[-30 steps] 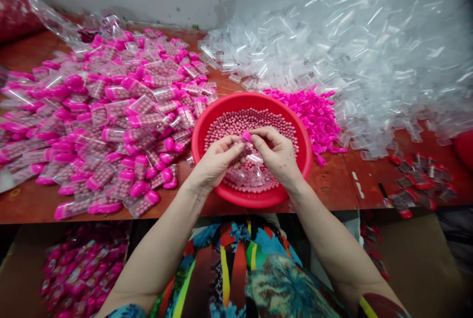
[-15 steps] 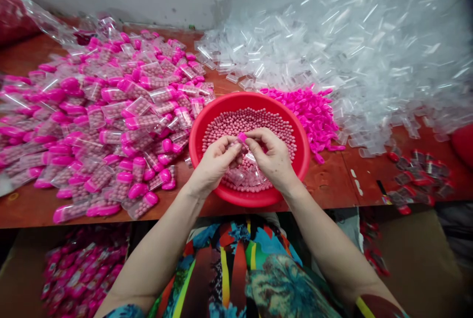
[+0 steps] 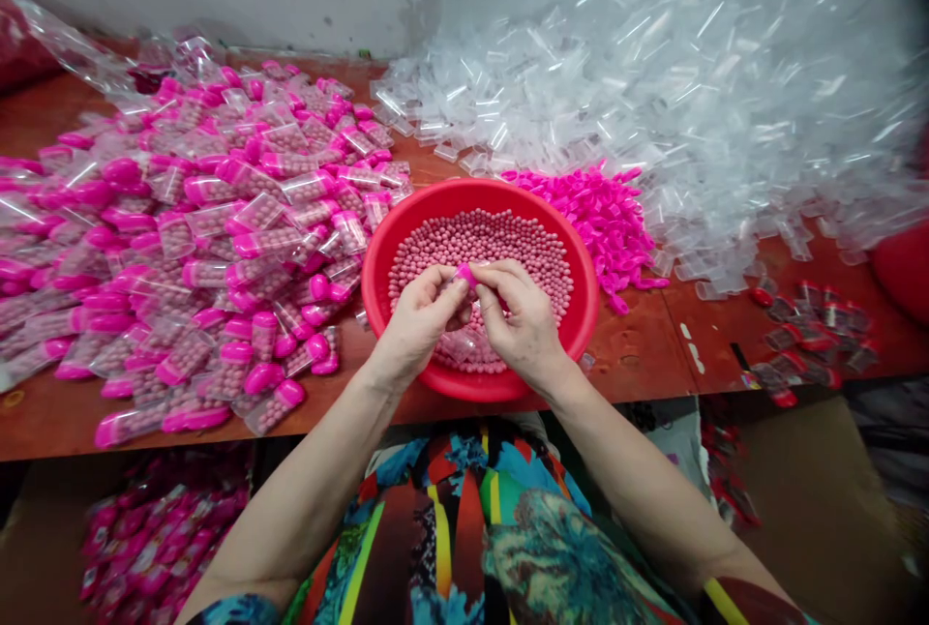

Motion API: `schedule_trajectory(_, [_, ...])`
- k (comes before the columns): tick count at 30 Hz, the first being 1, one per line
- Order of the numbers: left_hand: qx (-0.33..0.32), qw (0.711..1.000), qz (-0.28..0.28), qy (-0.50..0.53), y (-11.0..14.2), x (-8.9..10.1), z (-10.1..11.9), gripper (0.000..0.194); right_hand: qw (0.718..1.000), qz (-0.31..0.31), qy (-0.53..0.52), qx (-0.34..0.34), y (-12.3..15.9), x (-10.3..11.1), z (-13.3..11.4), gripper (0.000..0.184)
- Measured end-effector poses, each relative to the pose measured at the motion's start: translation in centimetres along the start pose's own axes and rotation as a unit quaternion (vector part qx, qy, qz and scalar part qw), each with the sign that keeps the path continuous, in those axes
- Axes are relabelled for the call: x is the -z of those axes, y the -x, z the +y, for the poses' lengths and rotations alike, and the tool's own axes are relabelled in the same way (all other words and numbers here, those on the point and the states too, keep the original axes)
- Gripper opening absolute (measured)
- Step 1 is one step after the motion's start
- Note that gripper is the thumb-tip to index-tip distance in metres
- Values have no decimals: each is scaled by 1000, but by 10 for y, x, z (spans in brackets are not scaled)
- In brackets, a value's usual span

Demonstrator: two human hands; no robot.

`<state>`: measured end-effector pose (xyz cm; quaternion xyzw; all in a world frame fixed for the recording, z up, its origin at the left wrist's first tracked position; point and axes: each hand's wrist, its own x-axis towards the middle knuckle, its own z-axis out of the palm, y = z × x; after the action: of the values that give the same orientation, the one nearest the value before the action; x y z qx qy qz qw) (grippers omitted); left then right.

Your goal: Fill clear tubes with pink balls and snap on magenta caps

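Over the red basin [image 3: 374, 306], my left hand [image 3: 425, 315] and my right hand [image 3: 524, 323] meet fingertip to fingertip. Both are closed around a small bright pink cap [image 3: 465, 273], which shows between the thumbs and forefingers. Whether a clear tube sits beneath the cap is hidden by my fingers. Round pink beads [image 3: 494, 236] fill the basin below, and some clear plastic lies on them near my hands.
At left is a heap of bead-filled clear tubes with pink caps [image 3: 218, 219]. Loose pink caps [image 3: 595, 219] lie right of the basin, before a large pile of clear tubes [image 3: 653, 93]. Red-capped containers [image 3: 817, 340] lie far right. A box below holds pink packages [image 3: 164, 538].
The pink cap has tilted slightly between my fingers, and my right fingers have drawn closer over it. The whole view has shifted a little; both hands stay over the basin.
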<state>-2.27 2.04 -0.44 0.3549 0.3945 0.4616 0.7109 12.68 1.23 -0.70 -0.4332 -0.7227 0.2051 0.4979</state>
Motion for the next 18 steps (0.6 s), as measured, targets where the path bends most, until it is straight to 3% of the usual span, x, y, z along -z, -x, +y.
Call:
schedule_trajectory(4, [14,999,-12,32,-2,-1,4,32,999,-45,3,2,-11,12,-1,25])
schedule_trajectory(8, [52,996,-74,19,-2,-1,8,28,993,18,-62,-97,-30,18,1,52])
schedule_trajectory(10, [69,992,-107,-5,1,-4,8,28,976,29,-136,-168,-38,13,4,69])
schedule_trajectory(13, [79,987,-139,-16,5,-12,7,30,937,-43,-246,-246,-43,2,9,83])
schedule_trajectory(16, [79,988,-127,-30,10,-21,6,30,894,-111,-310,-305,-42,-3,8,88])
schedule_trajectory(18, [72,990,-108,-55,14,-27,8,29,880,-132,-324,-322,-40,-1,4,88])
